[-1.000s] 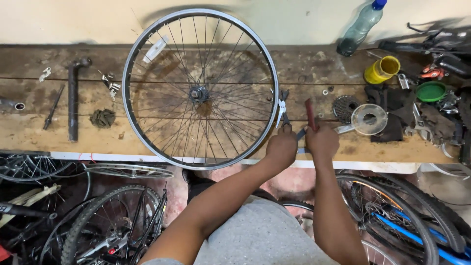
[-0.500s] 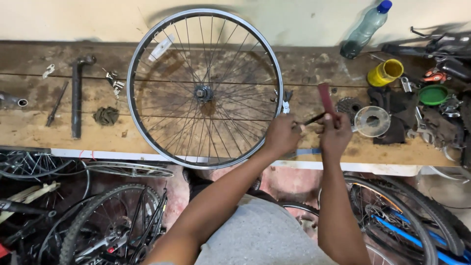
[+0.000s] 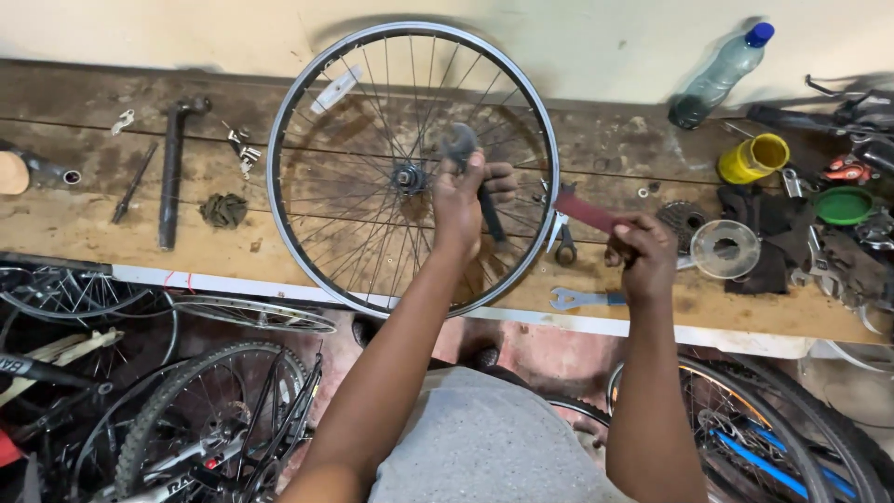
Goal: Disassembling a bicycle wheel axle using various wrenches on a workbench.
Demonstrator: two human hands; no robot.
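Hands first: I see my left hand [image 3: 463,200] closed on a dark wrench [image 3: 466,158] at the hub [image 3: 407,177] of the wheel [image 3: 413,168], which lies flat on the bench [image 3: 233,237]. My right hand [image 3: 643,256] grips a red-handled tool [image 3: 587,210] just outside the rim. Hub work looks unfinished; a spare spanner [image 3: 582,298] waits nearby.

Left hand: the left hand [image 3: 463,200] is closed round a dark spanner [image 3: 470,172], its head just right of the hub [image 3: 407,177]
Right hand: the right hand [image 3: 641,253] grips a red-handled tool [image 3: 585,210] just outside the rim
Wheel: a spoked bicycle wheel [image 3: 317,112] lies flat on the wooden bench [image 3: 84,224]
Bench right: blue-handled spanner [image 3: 582,298], clear plastic bottle [image 3: 717,74], yellow cup [image 3: 752,158], green lid [image 3: 843,205]
Bench left: dark hammer [image 3: 172,168]
Floor: more bicycle wheels [image 3: 186,419] below the bench
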